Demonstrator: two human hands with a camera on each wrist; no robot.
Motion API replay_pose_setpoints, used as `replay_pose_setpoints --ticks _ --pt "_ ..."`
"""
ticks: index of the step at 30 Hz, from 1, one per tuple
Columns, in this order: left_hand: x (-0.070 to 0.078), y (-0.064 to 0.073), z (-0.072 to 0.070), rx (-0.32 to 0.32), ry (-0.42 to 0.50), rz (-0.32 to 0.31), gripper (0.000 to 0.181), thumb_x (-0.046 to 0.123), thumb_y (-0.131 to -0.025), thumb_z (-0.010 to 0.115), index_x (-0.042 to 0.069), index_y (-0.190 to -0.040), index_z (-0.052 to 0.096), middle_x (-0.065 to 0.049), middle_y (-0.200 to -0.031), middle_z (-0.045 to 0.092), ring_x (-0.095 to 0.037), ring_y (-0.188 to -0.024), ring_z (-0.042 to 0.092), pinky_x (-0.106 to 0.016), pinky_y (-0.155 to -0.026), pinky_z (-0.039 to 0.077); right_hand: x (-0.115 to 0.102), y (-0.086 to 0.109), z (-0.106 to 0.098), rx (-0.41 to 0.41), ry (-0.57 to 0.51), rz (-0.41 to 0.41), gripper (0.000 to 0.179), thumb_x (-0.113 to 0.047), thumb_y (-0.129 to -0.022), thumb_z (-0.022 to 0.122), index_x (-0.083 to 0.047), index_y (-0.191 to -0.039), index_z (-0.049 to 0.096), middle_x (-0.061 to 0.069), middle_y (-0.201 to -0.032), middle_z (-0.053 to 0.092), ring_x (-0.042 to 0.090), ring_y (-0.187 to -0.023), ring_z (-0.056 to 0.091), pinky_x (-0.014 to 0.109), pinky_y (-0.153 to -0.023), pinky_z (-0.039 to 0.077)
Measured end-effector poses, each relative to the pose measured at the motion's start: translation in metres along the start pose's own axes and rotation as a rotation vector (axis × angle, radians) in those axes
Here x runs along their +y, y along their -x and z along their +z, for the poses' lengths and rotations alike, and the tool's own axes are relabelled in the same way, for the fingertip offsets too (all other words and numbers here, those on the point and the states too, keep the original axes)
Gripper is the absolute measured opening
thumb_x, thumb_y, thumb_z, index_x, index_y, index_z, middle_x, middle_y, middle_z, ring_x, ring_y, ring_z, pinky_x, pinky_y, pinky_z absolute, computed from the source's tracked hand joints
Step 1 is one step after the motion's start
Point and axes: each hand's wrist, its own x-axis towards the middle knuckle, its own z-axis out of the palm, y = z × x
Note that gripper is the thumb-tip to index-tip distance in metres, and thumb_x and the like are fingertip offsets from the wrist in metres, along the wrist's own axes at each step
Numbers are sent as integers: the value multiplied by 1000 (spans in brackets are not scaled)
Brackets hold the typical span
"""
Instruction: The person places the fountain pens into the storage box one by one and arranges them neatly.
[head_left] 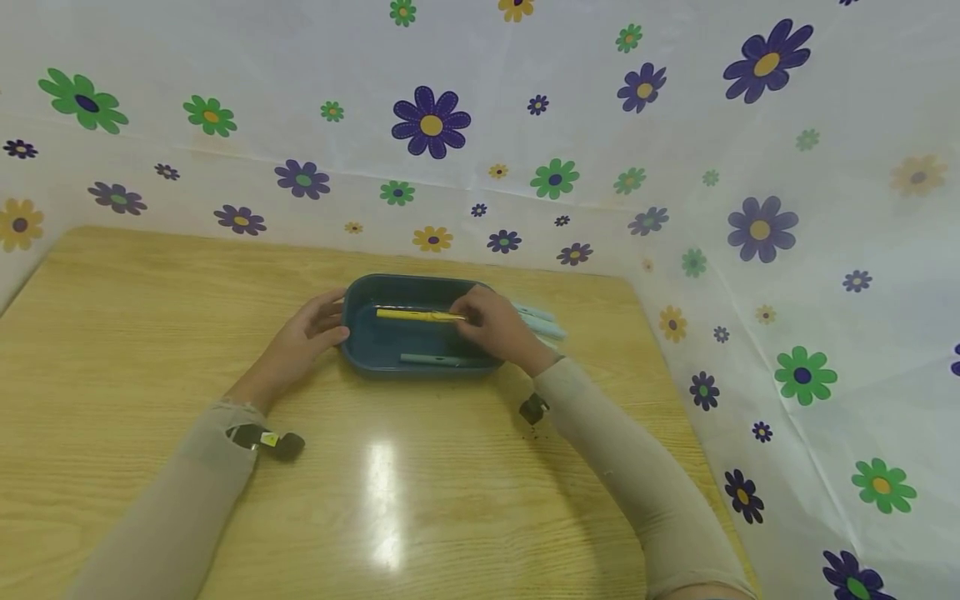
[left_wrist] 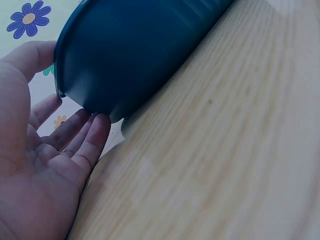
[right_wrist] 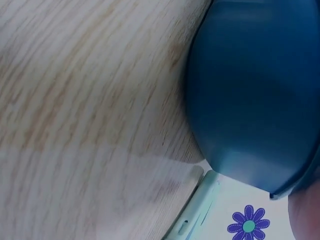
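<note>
A dark blue plastic tray (head_left: 420, 372) stands on the wooden table. In it a yellow pen (head_left: 405, 315) lies across the middle, its right end pinched between the thumb and fingers of my right hand (head_left: 498, 329). A grey-green pen (head_left: 431, 360) lies along the tray's near side. My left hand (head_left: 300, 337) rests against the tray's left end, fingers spread and relaxed. In the left wrist view, the thumb (left_wrist: 37, 57) touches the rim and the fingertips lie by the lower edge. The right wrist view shows mostly the tray's outer wall (right_wrist: 255, 95); the pinch is hidden there.
Pale blue, slim objects (head_left: 542, 323) lie on the table just right of the tray, partly behind my right hand. A white flower-printed sheet (head_left: 330, 117) hangs behind and to the right of the table (head_left: 315, 517).
</note>
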Motion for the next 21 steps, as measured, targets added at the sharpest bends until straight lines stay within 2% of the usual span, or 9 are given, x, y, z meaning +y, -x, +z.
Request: replay_pose_setpoints --ticks 5,7,10,12,14,17,21 --pt "1 0 1 -3 0 5 65 29 -106 62 26 -163 31 -12 -161 40 -34 -145 42 -49 -116 42 4 4 -5 20 -17 -31 15 -4 -94 72 -5 -109 74 5 -99 65 17 -91 61 29 -83 54" --pt "1 0 1 -6 3 8 66 28 -106 62 26 -163 31 -12 -161 40 -33 -145 42 -46 -115 43 4 6 -7 25 -18 -39 16 -3 -93 72 -5 -109 74 6 -100 66 17 -92 61 29 -84 54" --pt "1 0 1 -10 4 12 66 28 -106 62 25 -163 30 -12 -161 40 -33 -145 42 -34 -111 45 3 8 -11 33 -11 -46 16 -4 -94 72 -5 -109 74 7 -101 67 18 -93 62 30 -86 54" --pt "1 0 1 -10 7 8 66 28 -105 62 26 -163 30 -11 -161 40 -33 -145 42 -33 -111 45 3 10 -14 40 -7 -51 16 -4 -94 72 -4 -109 73 7 -102 67 19 -94 62 31 -86 55" --pt "1 0 1 -10 1 2 66 30 -105 62 27 -163 30 -11 -162 40 -32 -146 41 -36 -112 45 4 12 -16 46 -2 -57 15 -5 -94 72 -5 -109 73 6 -102 67 19 -94 62 32 -86 55" --pt "0 0 1 -12 -9 -2 67 33 -105 62 29 -163 30 -10 -162 39 -33 -146 41 -50 -116 41 6 14 -18 57 -4 -72 15 -4 -94 72 -5 -109 73 6 -101 66 19 -93 62 33 -85 55" --pt "-1 1 1 -14 -15 2 68 34 -105 62 28 -164 28 -12 -163 38 -35 -147 40 -56 -117 39 8 18 -21 68 -2 -88 15 -5 -94 73 -5 -109 73 6 -101 66 18 -91 61 33 -83 54"
